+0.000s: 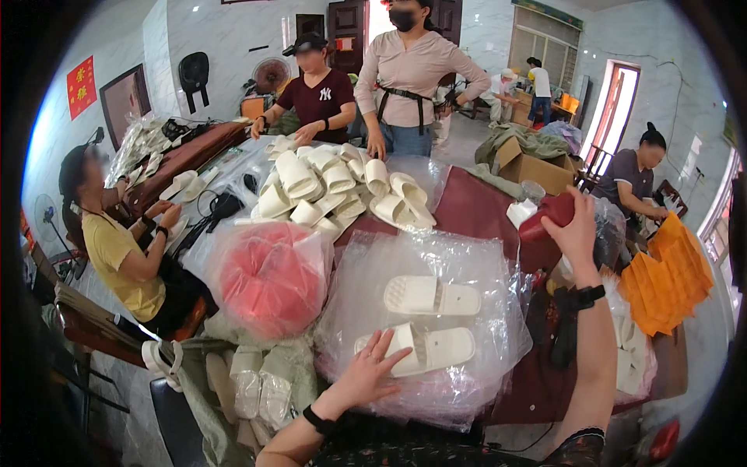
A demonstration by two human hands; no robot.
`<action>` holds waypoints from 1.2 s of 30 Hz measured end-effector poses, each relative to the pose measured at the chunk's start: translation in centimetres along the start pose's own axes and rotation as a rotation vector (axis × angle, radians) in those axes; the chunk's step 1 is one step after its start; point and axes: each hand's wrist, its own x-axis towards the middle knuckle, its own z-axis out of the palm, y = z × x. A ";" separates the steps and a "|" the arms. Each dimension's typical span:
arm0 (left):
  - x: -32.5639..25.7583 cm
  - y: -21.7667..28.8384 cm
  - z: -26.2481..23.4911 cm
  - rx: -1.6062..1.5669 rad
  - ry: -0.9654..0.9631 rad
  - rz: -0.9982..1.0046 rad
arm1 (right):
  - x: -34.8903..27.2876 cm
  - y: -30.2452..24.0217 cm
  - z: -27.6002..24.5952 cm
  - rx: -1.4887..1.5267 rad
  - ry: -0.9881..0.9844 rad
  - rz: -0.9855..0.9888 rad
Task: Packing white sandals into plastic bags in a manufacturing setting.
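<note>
Two cream slide slippers lie side by side on a stack of clear plastic bags (498,342) in front of me. My left hand (369,373) rests with fingers stretched out on the strap of the nearer slipper (451,349). The farther slipper (424,295) lies just beyond it, untouched. Off to the right, my right hand (574,229) is raised and closed around a dark red, rounded object (545,216) whose kind I cannot make out. A small white item (521,212) sits right beside that object.
A heap of cream slippers (319,179) covers the table's far side. Left of the bags is a pink bundle in clear plastic (272,272). Orange sacks (669,272) and an open cardboard box (533,167) are at right. Several people work around the table.
</note>
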 end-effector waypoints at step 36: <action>-5.5 5.4 1.8 -0.818 0.583 -0.120 | -25.2 -20.6 -5.0 0.651 -0.441 0.155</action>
